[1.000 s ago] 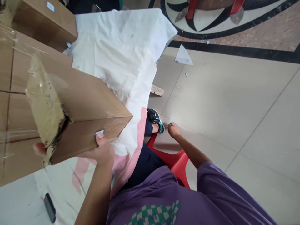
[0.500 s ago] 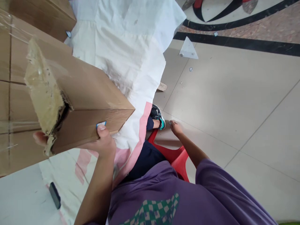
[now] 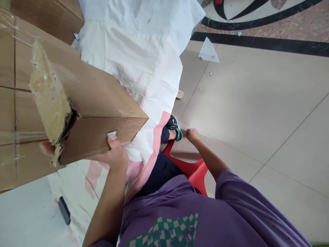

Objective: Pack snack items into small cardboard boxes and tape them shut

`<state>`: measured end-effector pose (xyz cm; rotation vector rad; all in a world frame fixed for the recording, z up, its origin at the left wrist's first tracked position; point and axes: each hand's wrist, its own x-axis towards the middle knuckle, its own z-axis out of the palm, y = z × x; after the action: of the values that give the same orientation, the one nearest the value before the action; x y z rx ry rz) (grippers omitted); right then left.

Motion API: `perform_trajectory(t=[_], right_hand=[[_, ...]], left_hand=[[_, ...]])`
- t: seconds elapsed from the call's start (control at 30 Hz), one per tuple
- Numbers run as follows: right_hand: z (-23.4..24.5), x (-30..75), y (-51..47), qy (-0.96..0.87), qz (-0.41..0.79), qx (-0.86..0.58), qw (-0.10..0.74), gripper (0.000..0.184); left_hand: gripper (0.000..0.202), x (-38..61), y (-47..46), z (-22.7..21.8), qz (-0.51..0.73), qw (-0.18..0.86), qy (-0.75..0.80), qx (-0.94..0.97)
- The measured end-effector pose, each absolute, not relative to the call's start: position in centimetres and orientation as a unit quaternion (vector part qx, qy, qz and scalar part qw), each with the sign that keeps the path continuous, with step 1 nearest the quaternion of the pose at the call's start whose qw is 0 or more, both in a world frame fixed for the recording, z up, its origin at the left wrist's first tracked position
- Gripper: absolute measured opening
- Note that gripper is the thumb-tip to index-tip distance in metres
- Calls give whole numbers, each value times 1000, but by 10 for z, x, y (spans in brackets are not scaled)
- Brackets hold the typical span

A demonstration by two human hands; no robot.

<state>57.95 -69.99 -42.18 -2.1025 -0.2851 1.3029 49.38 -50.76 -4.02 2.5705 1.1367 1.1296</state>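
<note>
My left hand [image 3: 117,152] is wrapped round the lower edge of a brown cardboard box [image 3: 102,97]. Its thumb presses on a small white sticker with a blue edge [image 3: 111,133] on the box's near side, while other fingertips show past the torn, taped end flap [image 3: 48,96]. Low to the right, my right hand [image 3: 191,136] is closed, held near the floor beside a dark shoe with teal trim [image 3: 175,128]. Whatever its fingers may hold is hidden.
White and pink cloth [image 3: 138,55] lies under the boxes. Another carton [image 3: 48,19] stands at the back left. A dark object [image 3: 64,210] rests at lower left. A red stool [image 3: 196,175] is beneath me. On the floor lie a white triangular piece [image 3: 208,51] and small scraps.
My right hand's fingers have curled in, and the small pale thing seen at their tips earlier no longer shows. My left hand keeps its hold on the box. The view has shifted slightly.
</note>
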Motion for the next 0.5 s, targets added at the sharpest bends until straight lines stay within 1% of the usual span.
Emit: perform_trajectory(t=[0.13, 0.23, 0.3, 0.37, 0.43, 0.5], right_hand=[[-392, 588, -698, -38, 454, -771, 446, 28], [-350, 605, -700, -3, 387, -738, 553, 41], [-309, 622, -706, 2, 332, -716, 614, 44], [-259, 643, -710, -8, 263, -692, 672, 41], [-202, 667, -704, -35, 157, -648, 744, 34], [-145, 691, -681, -100, 45, -612, 784, 29]], left_hand=[[93, 492, -502, -45, 411, 45, 381, 827], [102, 494, -501, -48, 441, 43, 382, 811], [103, 498, -503, -49, 451, 59, 384, 804], [99, 502, -506, -49, 439, 91, 395, 802], [96, 506, -510, -48, 422, 133, 398, 803], [94, 508, -514, -46, 424, 161, 379, 807]])
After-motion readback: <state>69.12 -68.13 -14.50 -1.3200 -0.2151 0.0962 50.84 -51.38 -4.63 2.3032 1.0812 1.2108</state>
